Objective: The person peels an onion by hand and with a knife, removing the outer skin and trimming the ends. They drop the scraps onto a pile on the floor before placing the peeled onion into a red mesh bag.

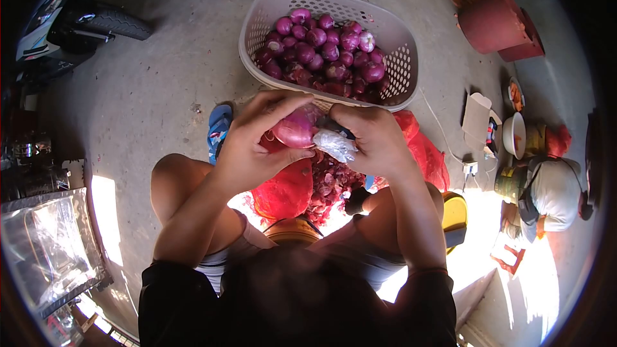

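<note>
My left hand (257,144) is wrapped round a purple onion (297,126), held up in front of me. Close against the onion's right side, my right hand (371,138) has its fingers closed on something dark, with crumpled clear plastic (335,145) around its end; the dark thing is mostly hidden. Just beyond both hands stands a grey perforated basket (249,32) with several purple onions (331,51) in it. Below the hands lie a red mesh bag (283,189) and a heap of loose onion skins (331,186) between my knees.
A blue slipper (220,130) lies left of my hands, a yellow slipper (454,218) to the right. Red tubs (491,22), a white bowl (513,135) and an open carton (475,119) are on the right. A motorcycle wheel (116,21) shows at upper left.
</note>
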The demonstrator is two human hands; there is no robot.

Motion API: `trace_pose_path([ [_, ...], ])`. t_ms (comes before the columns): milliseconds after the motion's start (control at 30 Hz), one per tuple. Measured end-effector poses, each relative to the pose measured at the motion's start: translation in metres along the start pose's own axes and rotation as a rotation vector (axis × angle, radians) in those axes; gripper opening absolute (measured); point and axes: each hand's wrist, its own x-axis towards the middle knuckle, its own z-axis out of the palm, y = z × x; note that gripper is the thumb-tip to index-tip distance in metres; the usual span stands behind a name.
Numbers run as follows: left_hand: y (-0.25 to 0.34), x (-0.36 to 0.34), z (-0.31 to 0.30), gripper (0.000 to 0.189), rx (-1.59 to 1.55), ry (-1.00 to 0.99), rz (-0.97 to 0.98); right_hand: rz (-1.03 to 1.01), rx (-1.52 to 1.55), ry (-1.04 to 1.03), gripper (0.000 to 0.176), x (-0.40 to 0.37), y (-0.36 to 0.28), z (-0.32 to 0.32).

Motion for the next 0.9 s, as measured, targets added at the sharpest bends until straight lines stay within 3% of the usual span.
trace_pose_path([
  [133, 0.000, 0.001, 0.000, 0.066, -0.025, 0.002, 0.037, -0.069, 0.023, -0.021, 0.027, -0.003, 0.004, -0.001],
  [233, 0.002, 0.000, 0.001, 0.066, -0.047, 0.013, 0.033, -0.152, 0.216, 0.022, 0.027, -0.008, 0.011, 0.000],
  [333, 0.001, -0.001, 0.000, 0.066, -0.097, 0.050, -0.005, -0.090, 0.285, 0.164, 0.032, -0.011, 0.009, 0.001],
  [467, 0.000, -0.003, -0.002, 0.067, -0.042, 0.033, 0.012, 0.115, 0.225, 0.053, 0.038, -0.007, 0.003, -0.006],
  [567, 0.000, -0.003, 0.003, 0.067, -0.121, 0.043, -0.002, 0.034, 0.174, 0.057, 0.041, -0.005, 0.008, -0.002],
  [900, -0.001, -0.001, 0.005, 0.067, -0.101, 0.053, -0.020, 0.134, 0.072, -0.012, 0.041, 0.000, -0.003, -0.005],
])
